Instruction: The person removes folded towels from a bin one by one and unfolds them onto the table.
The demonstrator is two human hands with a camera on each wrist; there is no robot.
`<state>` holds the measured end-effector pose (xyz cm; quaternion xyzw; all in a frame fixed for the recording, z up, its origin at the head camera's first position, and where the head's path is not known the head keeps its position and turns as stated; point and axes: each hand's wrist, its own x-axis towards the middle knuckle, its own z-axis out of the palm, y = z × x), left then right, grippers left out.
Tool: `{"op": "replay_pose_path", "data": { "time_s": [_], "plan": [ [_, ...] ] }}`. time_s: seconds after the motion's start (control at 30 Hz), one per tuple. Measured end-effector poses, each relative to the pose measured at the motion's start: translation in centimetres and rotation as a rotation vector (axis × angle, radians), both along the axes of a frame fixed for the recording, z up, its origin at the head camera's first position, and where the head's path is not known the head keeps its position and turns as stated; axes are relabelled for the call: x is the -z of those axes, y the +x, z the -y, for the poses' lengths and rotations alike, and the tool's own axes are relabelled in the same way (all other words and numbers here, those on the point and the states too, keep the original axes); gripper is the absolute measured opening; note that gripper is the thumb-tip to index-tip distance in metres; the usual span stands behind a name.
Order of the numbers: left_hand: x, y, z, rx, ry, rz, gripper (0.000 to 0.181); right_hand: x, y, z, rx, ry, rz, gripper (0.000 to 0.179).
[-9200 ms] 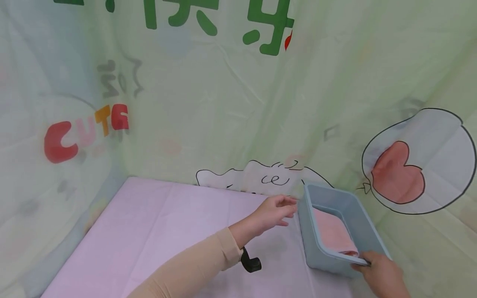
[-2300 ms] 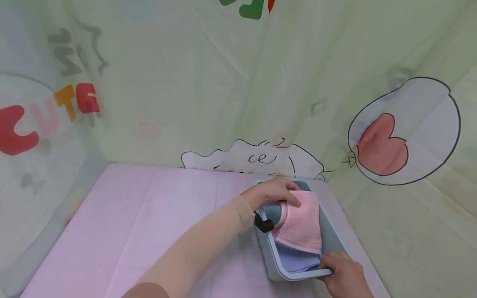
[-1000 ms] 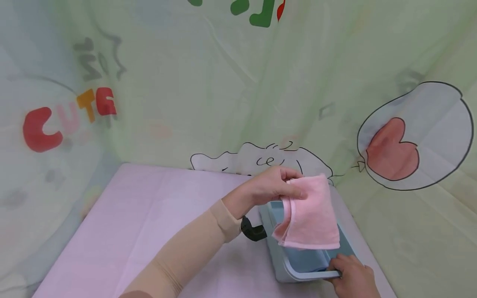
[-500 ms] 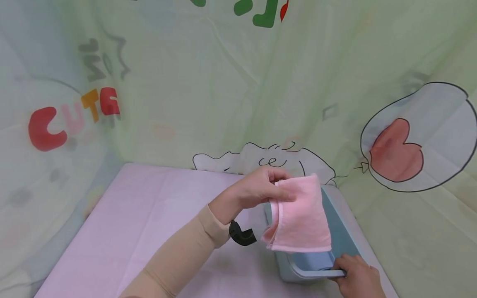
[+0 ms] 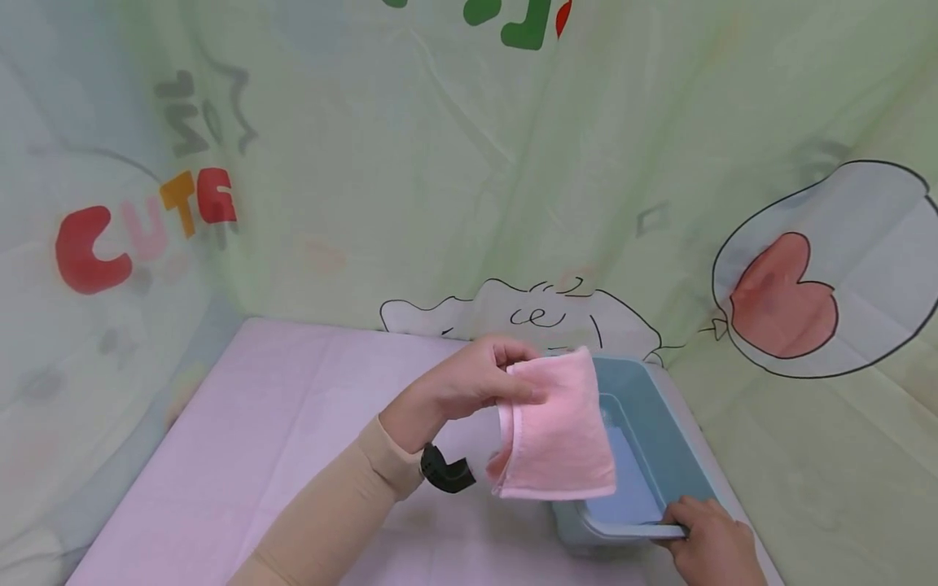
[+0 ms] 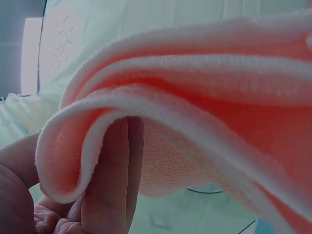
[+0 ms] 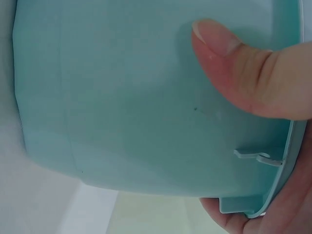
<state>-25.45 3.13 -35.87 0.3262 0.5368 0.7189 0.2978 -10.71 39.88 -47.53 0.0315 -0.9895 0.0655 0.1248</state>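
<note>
My left hand [image 5: 476, 382] pinches a folded pink towel [image 5: 560, 431] by its upper left corner. The towel hangs in the air over the left side of a blue-grey plastic bin [image 5: 677, 435], hiding part of it. Stacked folds of the towel [image 6: 204, 78] fill the left wrist view, thumb and fingers on either side. My right hand [image 5: 711, 541] grips the bin's near rim. In the right wrist view its thumb lies against the bin's outer wall [image 7: 131, 97], with fingers hooked over the rim. A flat blue cloth [image 5: 623, 480] lies on the bin's floor.
The bin stands at the right side of a table with a pale lilac cover [image 5: 315, 423]. Behind the table hangs a printed green curtain [image 5: 410, 203]. A black wrist strap piece [image 5: 447, 470] sticks out below my left wrist.
My left hand has lifted the pink towel out of the bin and carried it leftward, uncovering the blue cloth inside. Earlier the bin was shifted left; my right hand stays on its rim.
</note>
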Motion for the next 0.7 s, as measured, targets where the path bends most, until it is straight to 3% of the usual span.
{"op": "replay_pose_path", "data": {
  "time_s": [0.3, 0.7],
  "plan": [
    [1.8, 1.0, 2.0, -0.015, -0.015, 0.014, 0.014, 0.0, -0.4, -0.7, -0.014, 0.008, -0.021, 0.036],
    [3.8, 2.7, 4.7, -0.043, -0.045, 0.052, 0.016, -0.8, -0.7, -0.9, 0.038, -0.016, 0.051, 0.032]
  ]
}}
